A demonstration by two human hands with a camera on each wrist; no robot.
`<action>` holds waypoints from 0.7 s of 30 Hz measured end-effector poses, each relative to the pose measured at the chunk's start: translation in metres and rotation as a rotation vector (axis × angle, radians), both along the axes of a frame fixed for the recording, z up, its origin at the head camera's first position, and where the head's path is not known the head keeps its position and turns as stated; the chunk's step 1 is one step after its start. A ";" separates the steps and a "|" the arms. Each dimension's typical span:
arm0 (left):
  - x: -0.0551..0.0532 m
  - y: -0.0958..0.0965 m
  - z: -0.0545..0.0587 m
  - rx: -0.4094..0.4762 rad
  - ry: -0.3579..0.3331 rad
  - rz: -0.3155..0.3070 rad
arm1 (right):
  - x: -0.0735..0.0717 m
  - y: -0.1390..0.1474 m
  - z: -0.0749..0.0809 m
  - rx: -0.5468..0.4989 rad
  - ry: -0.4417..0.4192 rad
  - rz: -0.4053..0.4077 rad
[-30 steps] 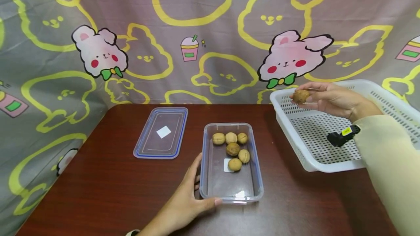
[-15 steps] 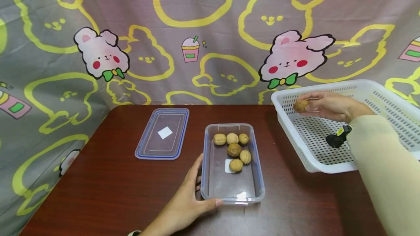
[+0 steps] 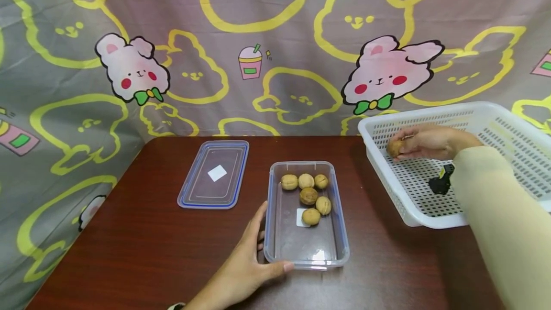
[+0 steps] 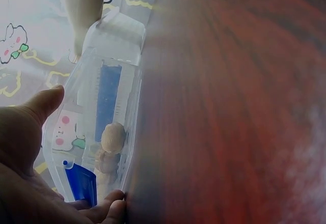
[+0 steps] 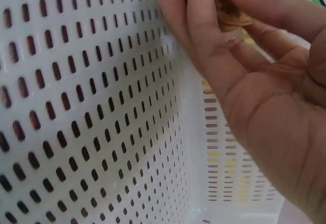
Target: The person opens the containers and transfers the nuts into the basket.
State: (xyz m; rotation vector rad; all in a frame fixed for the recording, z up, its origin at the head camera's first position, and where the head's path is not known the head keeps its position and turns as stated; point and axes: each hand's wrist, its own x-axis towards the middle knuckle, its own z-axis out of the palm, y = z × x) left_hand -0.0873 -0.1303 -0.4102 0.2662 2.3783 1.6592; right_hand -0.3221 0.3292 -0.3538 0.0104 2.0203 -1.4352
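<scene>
My left hand holds the near left corner of a clear plastic food container, fingers along its left side and thumb at its front wall. Inside the container lie several walnuts, mostly toward its far end; in the left wrist view a walnut shows through the wall. My right hand pinches one walnut between thumb and fingers, low in the white perforated basket near its left wall. In the right wrist view, that walnut sits at the fingertips, partly covered by them.
A clear lid with a blue seal and a white square lies flat, left of the container. Everything stands on a dark red-brown table. A patterned curtain hangs behind it.
My right hand has lowered the walnut from the basket's rim level to deeper inside the basket. My left hand and the container stay in place.
</scene>
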 end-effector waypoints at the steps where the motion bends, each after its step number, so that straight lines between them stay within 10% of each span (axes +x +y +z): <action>1: 0.000 0.000 0.000 0.000 0.001 0.000 | 0.001 -0.001 0.000 0.019 0.000 0.002; 21: 0.001 0.001 0.004 -0.031 -0.013 0.006 | 0.004 -0.004 0.006 0.274 0.130 0.067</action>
